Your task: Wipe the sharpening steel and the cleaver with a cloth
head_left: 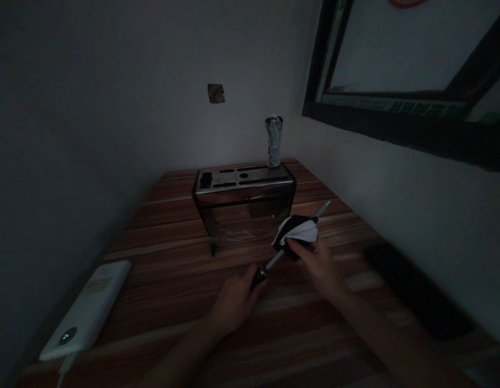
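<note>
My left hand point(236, 302) is closed round the dark handle of a thin steel rod point(320, 210), probably a sharpening steel, that slants up to the right. My right hand point(318, 264) pinches a black and white cloth point(296, 230) wrapped about the middle of the rod. Both hands hover over a wooden table point(173, 269), just in front of a metal knife block point(244, 207) with slots in its top.
A white power bank point(88, 310) with a small lit indicator lies at the table's left edge. A wrapped upright object point(273, 141) stands behind the block. A dark flat thing point(415, 291) lies along the right wall, below a dark-framed window point(395, 124).
</note>
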Tool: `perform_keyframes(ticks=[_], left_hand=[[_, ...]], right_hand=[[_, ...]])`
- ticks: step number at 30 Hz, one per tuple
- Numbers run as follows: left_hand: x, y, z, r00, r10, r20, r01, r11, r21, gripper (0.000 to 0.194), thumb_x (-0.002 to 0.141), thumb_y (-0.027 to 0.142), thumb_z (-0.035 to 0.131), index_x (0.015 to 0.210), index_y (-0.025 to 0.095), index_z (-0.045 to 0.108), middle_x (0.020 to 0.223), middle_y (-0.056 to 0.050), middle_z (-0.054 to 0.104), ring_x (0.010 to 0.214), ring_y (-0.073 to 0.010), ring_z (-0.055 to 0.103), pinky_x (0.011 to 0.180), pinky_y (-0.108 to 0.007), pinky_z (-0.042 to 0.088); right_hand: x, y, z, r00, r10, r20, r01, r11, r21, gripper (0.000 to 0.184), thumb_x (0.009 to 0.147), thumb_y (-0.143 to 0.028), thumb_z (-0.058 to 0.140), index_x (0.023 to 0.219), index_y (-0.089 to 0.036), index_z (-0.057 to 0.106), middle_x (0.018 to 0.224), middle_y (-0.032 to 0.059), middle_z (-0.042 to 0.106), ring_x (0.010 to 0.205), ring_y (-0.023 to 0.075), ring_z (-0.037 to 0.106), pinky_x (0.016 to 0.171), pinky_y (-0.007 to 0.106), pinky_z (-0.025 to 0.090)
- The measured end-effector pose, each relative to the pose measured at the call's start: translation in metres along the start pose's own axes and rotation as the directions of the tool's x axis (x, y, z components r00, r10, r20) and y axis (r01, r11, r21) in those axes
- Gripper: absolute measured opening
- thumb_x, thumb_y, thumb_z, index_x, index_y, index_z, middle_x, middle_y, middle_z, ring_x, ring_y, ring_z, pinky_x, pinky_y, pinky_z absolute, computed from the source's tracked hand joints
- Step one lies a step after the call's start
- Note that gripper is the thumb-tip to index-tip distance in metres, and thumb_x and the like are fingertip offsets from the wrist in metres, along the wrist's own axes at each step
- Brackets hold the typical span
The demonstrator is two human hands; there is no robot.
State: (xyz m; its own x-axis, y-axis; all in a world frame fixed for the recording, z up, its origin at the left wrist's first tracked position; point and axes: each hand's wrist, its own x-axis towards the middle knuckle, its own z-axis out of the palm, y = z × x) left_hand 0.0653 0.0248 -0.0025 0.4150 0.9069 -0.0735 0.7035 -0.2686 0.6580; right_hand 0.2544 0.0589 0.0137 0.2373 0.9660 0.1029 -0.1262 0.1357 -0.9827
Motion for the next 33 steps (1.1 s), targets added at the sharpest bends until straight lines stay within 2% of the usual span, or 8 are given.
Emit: perform_keyframes(ticks=[4, 10, 15, 27, 33], left_hand=[[0.001, -0.003, 0.001, 0.999, 0.02, -0.027, -0.021, 0.999, -0.034, 0.019, 0.089, 0.034, 0.041, 0.1, 0.022, 0.052, 0.09, -0.005, 0.067, 0.081, -0.0205, 0.064, 0.071, -0.026, 0.045], [0.002, -0.004, 0.001, 0.998, 0.059, -0.027, -0.061, 0.993, -0.102, 0.029, 0.088, 0.031, 0.044, 0.114, 0.019, 0.05, 0.103, -0.008, 0.067, 0.091, -0.0222, 0.063, 0.079, -0.029, 0.045], [0.002, -0.003, 0.001, 0.999, 0.036, -0.02, -0.038, 0.996, -0.078, 0.03, 0.087, 0.031, 0.045, 0.114, 0.019, 0.052, 0.099, -0.007, 0.068, 0.088, -0.0226, 0.063, 0.077, -0.029, 0.046], [0.003, -0.004, 0.001, 0.999, 0.04, -0.033, -0.044, 0.989, -0.143, 0.035, 0.086, 0.031, 0.047, 0.119, 0.019, 0.052, 0.102, -0.007, 0.068, 0.09, -0.0224, 0.064, 0.08, -0.031, 0.047], [0.004, -0.005, 0.0, 0.998, 0.053, -0.041, -0.06, 0.982, -0.181, 0.03, 0.086, 0.031, 0.048, 0.112, 0.019, 0.056, 0.098, -0.006, 0.068, 0.086, -0.0204, 0.063, 0.079, -0.029, 0.046]], right_hand=[[-0.011, 0.004, 0.008, 0.996, 0.025, 0.083, -0.022, 0.999, -0.042, 0.026, 0.06, -0.031, 0.076, 0.081, -0.019, 0.068, 0.083, 0.0032, 0.073, 0.081, 0.0216, 0.067, 0.078, 0.035, 0.052], [-0.027, 0.018, 0.019, 0.984, 0.069, 0.163, -0.059, 0.996, -0.066, 0.029, 0.057, -0.027, 0.077, 0.083, -0.019, 0.066, 0.082, 0.004, 0.073, 0.08, 0.0233, 0.068, 0.077, 0.037, 0.053], [-0.032, 0.021, 0.019, 0.976, 0.071, 0.206, -0.06, 0.996, -0.061, 0.024, 0.062, -0.029, 0.075, 0.082, -0.019, 0.066, 0.082, 0.005, 0.073, 0.08, 0.0237, 0.068, 0.075, 0.036, 0.054], [-0.028, 0.014, 0.019, 0.982, 0.085, 0.166, -0.075, 0.995, -0.065, 0.026, 0.059, -0.029, 0.076, 0.08, -0.019, 0.067, 0.081, 0.0046, 0.073, 0.081, 0.0242, 0.068, 0.077, 0.038, 0.054], [-0.022, 0.008, 0.016, 0.987, 0.079, 0.142, -0.074, 0.997, -0.038, 0.026, 0.058, -0.028, 0.077, 0.08, -0.019, 0.068, 0.082, 0.0048, 0.074, 0.081, 0.024, 0.068, 0.078, 0.038, 0.053]])
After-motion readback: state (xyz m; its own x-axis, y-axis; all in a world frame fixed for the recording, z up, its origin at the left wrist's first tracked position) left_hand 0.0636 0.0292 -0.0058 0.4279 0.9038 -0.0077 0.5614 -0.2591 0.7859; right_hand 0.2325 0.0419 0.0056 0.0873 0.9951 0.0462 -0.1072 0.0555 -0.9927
